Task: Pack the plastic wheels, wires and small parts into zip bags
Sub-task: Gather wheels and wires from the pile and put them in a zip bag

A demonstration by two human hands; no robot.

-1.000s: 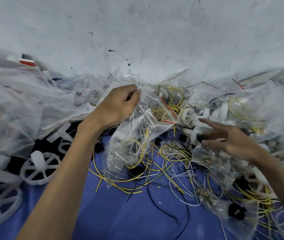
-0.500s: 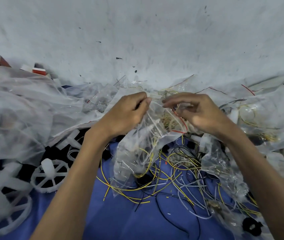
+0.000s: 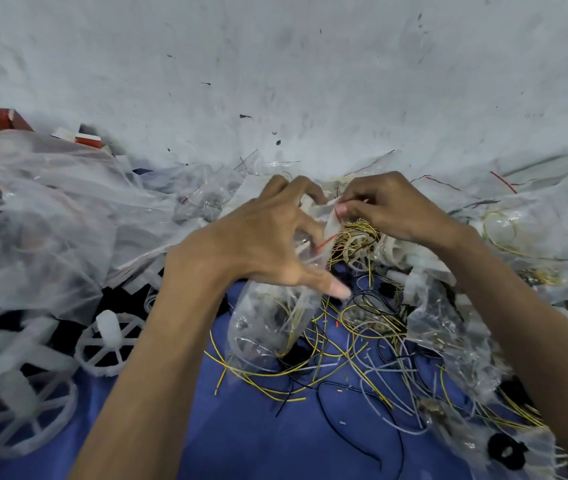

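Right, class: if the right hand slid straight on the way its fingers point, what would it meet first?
Probably the fingers of the left hand: the right hand, pinching the zip bag at its mouth, points straight at them, though depth is unclear.

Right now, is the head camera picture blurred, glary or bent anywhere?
Head view: soft, even light; left hand and right hand on the zip bag look fairly sharp; plastic wheels at the left edge smear; the wide lens bows the wall.
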